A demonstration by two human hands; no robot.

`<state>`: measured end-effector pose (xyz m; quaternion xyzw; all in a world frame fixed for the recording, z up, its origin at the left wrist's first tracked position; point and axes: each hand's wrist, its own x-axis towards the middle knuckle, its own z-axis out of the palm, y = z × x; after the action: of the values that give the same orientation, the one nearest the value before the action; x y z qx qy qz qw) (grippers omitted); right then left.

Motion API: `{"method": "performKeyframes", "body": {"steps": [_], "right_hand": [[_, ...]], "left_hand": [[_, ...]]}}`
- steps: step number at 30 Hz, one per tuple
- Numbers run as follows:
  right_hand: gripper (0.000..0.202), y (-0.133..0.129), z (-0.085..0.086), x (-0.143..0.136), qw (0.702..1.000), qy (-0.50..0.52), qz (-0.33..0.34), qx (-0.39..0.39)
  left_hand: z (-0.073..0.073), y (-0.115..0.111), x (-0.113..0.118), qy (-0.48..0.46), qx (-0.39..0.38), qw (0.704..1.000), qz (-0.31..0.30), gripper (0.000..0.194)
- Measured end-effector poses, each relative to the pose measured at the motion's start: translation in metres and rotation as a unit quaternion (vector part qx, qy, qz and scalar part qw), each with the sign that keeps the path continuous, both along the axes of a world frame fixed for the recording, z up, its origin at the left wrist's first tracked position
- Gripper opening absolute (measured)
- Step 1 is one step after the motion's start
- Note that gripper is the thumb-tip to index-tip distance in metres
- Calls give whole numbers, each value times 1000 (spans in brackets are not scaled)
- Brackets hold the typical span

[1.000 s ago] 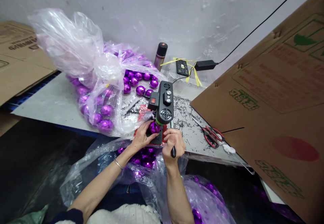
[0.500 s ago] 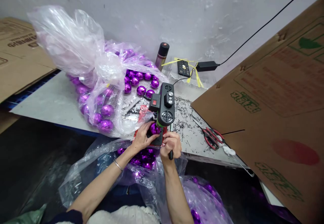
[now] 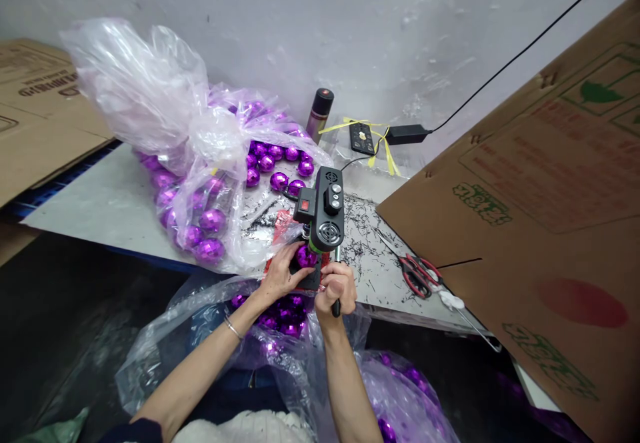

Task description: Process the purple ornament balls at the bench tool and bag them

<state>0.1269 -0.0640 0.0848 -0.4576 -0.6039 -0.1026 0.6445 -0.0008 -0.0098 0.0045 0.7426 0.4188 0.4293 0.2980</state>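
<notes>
A purple mirrored ball (image 3: 305,255) sits under the head of a small black bench drill press (image 3: 329,209), with my left hand (image 3: 280,275) closed round its left and near sides. My right hand (image 3: 338,286) grips the press's lever (image 3: 337,308), its black end poking out below the fist. The head hides the top of the ball, so I cannot tell whether the bit touches it. In my lap, more purple balls (image 3: 280,316) lie in an open clear plastic bag (image 3: 160,343).
A knotted clear bag (image 3: 215,136) of purple balls fills the table's left side. Scissors (image 3: 420,275) lie right of the press, among dark shavings (image 3: 363,229). Behind stand a spray can (image 3: 320,113) and a power adapter (image 3: 406,134). A large carton (image 3: 525,229) leans in from the right.
Both hands keep their hold on the ball and the lever. Only a slight shift of the camera view shows.
</notes>
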Motion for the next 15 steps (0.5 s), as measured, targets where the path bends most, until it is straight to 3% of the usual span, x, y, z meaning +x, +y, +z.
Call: {"method": "performKeyframes", "body": {"steps": [8, 15], "right_hand": [[37, 2, -2, 1, 1000, 1, 3, 10], [34, 7, -14, 5, 999, -26, 13, 39]], "left_hand": [[0, 1, 0, -1, 1, 1000, 0, 59], [-1, 1, 1, -13, 0, 1000, -9, 57]]}}
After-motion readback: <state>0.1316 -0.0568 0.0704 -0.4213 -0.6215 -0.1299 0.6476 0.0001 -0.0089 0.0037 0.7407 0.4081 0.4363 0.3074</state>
